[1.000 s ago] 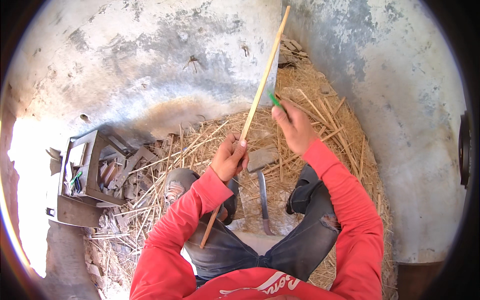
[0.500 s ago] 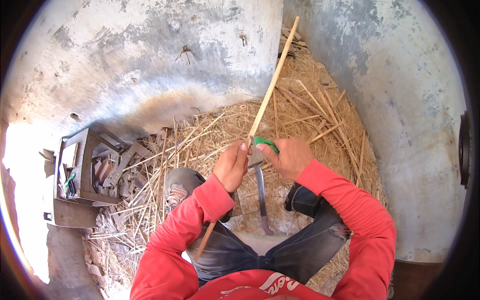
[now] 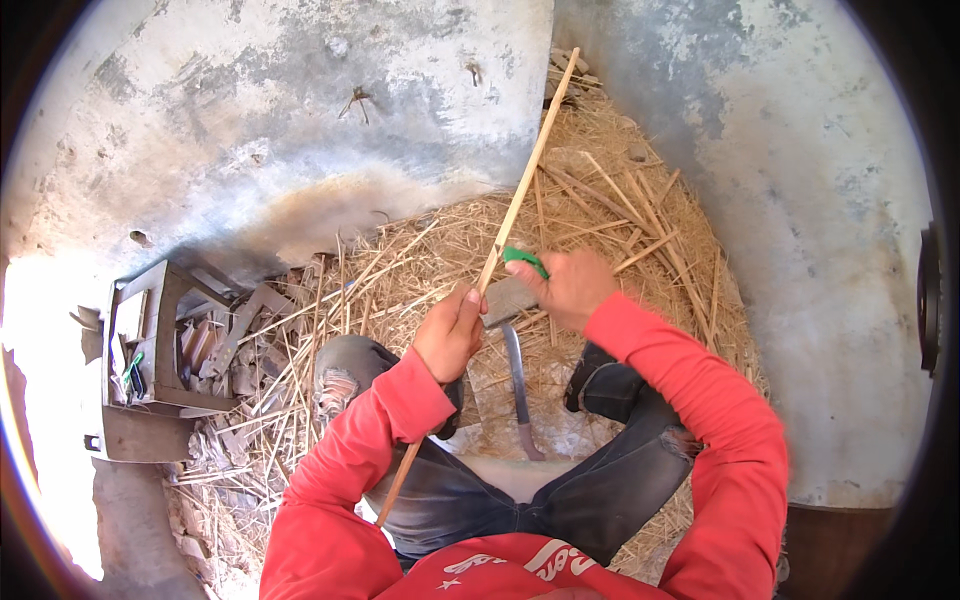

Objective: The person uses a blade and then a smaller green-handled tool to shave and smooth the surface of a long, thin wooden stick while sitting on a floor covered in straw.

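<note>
A long pale bamboo strip [image 3: 527,181] slants from the far corner down past my left forearm toward my lap. Closed around its middle is my left hand [image 3: 449,334], thumb pressed along it. A little higher, my right hand [image 3: 578,286] grips a small green-handled knife [image 3: 524,261], whose near end meets the strip. Most of its blade is hidden or too small to make out. Between my feet lies a machete [image 3: 518,378], its dark handle toward me. A grey block [image 3: 510,301] rests just beyond the machete.
Straw-like shavings [image 3: 600,150] and loose bamboo strips [image 3: 680,260] cover the floor ahead and to the left. At left stands a worn wooden box frame [image 3: 160,340] holding scraps and a green-and-black tool [image 3: 133,376]. Weathered walls [image 3: 250,120] meet in the far corner.
The green-handled knife has moved slightly farther up the strip, away from my left hand. My left hand has shifted a little nearer and left, and the strip's far tip sits slightly lower.
</note>
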The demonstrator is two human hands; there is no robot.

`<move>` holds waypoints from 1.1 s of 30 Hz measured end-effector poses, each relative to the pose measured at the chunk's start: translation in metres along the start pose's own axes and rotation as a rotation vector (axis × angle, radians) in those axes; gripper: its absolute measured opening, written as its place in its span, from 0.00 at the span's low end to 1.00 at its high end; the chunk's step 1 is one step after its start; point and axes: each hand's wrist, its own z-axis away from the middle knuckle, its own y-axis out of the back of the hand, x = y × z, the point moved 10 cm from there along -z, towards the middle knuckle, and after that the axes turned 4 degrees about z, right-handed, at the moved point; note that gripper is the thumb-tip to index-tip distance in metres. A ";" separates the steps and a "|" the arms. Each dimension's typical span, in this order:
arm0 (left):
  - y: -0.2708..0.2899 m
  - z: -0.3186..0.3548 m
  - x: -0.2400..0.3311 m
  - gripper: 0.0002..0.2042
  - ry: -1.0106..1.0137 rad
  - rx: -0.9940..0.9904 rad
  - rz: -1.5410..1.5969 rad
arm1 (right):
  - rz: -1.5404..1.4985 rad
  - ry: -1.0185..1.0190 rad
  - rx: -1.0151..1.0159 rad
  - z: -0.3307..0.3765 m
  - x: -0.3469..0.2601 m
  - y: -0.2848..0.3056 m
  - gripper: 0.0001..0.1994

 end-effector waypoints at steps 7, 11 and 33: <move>0.004 0.010 -0.004 0.14 -0.031 -0.023 -0.043 | 0.040 0.061 0.159 -0.002 -0.003 0.013 0.32; 0.009 0.022 -0.010 0.14 -0.069 -0.072 -0.134 | 0.126 -0.072 0.157 -0.011 0.033 0.033 0.35; 0.044 0.113 0.055 0.12 -0.228 0.038 0.066 | -0.907 -0.213 0.274 0.016 0.034 0.129 0.25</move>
